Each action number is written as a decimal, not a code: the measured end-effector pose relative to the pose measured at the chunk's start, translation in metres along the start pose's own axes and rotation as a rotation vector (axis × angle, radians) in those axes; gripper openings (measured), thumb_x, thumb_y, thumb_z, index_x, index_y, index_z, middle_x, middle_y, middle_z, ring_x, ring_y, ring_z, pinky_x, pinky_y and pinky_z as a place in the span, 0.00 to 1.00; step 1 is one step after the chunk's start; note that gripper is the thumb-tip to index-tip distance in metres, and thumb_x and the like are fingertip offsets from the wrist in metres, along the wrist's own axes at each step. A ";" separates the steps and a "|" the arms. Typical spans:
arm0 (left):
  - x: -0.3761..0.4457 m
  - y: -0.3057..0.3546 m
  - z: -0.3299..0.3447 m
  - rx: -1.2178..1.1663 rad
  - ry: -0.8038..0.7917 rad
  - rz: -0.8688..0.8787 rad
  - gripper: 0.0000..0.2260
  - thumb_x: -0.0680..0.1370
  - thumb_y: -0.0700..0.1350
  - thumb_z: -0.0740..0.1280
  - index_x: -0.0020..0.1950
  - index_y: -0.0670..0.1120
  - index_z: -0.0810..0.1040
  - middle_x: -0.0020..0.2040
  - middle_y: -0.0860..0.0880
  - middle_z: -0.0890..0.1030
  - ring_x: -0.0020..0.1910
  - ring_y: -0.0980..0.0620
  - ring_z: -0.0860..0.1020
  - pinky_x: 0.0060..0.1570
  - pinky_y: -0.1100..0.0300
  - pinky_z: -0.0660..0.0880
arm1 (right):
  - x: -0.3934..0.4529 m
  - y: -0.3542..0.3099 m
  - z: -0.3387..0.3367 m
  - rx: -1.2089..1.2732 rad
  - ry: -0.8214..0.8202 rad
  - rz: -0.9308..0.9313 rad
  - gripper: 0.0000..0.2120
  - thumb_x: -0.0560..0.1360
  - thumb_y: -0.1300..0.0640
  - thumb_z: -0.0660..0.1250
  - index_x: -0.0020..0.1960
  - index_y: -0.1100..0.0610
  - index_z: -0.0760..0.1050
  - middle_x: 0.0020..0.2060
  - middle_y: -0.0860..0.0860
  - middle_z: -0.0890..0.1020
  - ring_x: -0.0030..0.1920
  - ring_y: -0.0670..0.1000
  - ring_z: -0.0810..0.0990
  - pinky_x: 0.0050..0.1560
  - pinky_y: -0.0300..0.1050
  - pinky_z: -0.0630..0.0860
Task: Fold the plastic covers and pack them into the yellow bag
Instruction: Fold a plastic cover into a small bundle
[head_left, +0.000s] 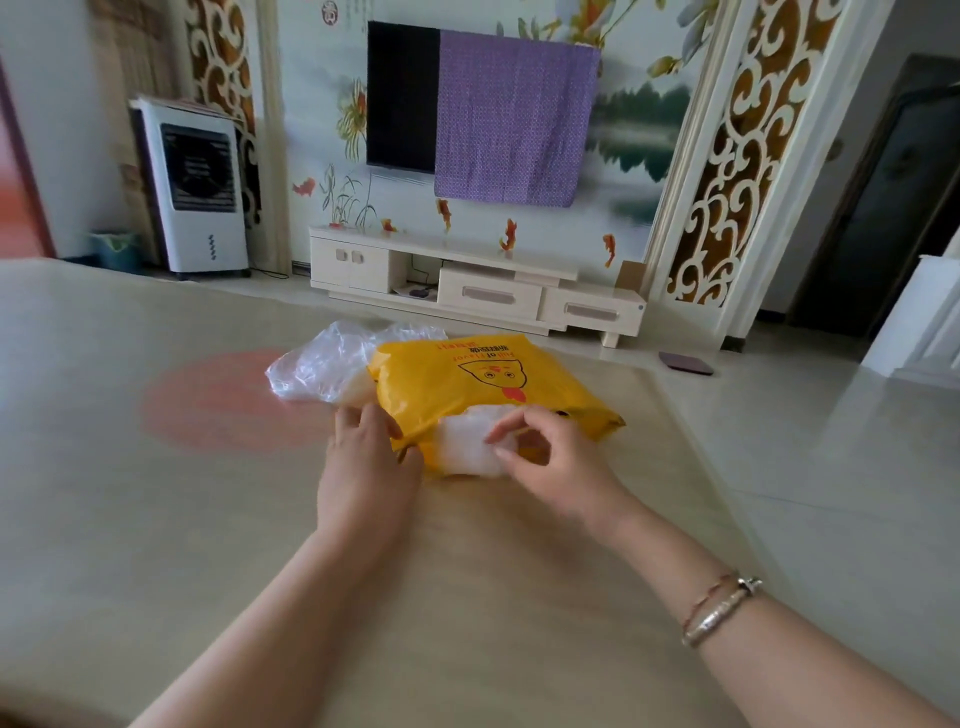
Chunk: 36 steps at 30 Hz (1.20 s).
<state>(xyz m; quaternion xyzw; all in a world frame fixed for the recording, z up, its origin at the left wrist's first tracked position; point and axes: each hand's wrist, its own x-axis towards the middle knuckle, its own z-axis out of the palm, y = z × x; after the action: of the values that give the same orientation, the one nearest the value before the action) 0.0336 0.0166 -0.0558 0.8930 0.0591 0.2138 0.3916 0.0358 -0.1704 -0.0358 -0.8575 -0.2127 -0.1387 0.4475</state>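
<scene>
On the bench (156, 519), the left hand (363, 457) pinches the near edge of the yellow bag (483, 384). The right hand (550, 457) has its grip on a folded cover (467, 447) at the bag's opening, half inside. Behind the bag, touching it, lies a loose cover (327, 364).

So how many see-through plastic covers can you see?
2. One folded plastic cover sits at the yellow bag mouth, pinched by the right hand. One loose plastic cover lies behind-left. More may hide inside.
</scene>
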 end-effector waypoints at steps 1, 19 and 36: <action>0.001 -0.001 0.000 -0.065 0.014 -0.007 0.08 0.76 0.44 0.66 0.53 0.46 0.72 0.57 0.49 0.68 0.55 0.46 0.73 0.44 0.56 0.67 | 0.004 0.001 0.008 -0.077 -0.074 -0.055 0.08 0.76 0.60 0.68 0.50 0.48 0.78 0.51 0.44 0.79 0.54 0.42 0.77 0.58 0.35 0.72; 0.010 -0.021 -0.007 -0.309 0.003 -0.027 0.09 0.76 0.35 0.63 0.55 0.44 0.73 0.57 0.50 0.68 0.53 0.51 0.70 0.45 0.63 0.62 | 0.048 -0.005 0.069 -0.505 -0.348 0.048 0.17 0.78 0.57 0.57 0.64 0.53 0.75 0.64 0.56 0.76 0.64 0.58 0.73 0.64 0.53 0.71; 0.013 -0.006 0.003 -0.179 -0.102 -0.015 0.29 0.75 0.31 0.53 0.71 0.53 0.72 0.66 0.45 0.77 0.65 0.45 0.73 0.52 0.63 0.67 | 0.010 0.039 -0.032 -0.756 0.134 0.057 0.21 0.74 0.69 0.58 0.61 0.54 0.79 0.72 0.51 0.68 0.70 0.54 0.64 0.73 0.55 0.55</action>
<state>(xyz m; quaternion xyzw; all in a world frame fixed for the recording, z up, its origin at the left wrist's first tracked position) 0.0470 0.0222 -0.0574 0.8636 0.0266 0.1697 0.4740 0.0616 -0.2140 -0.0410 -0.9566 -0.0927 -0.2505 0.1161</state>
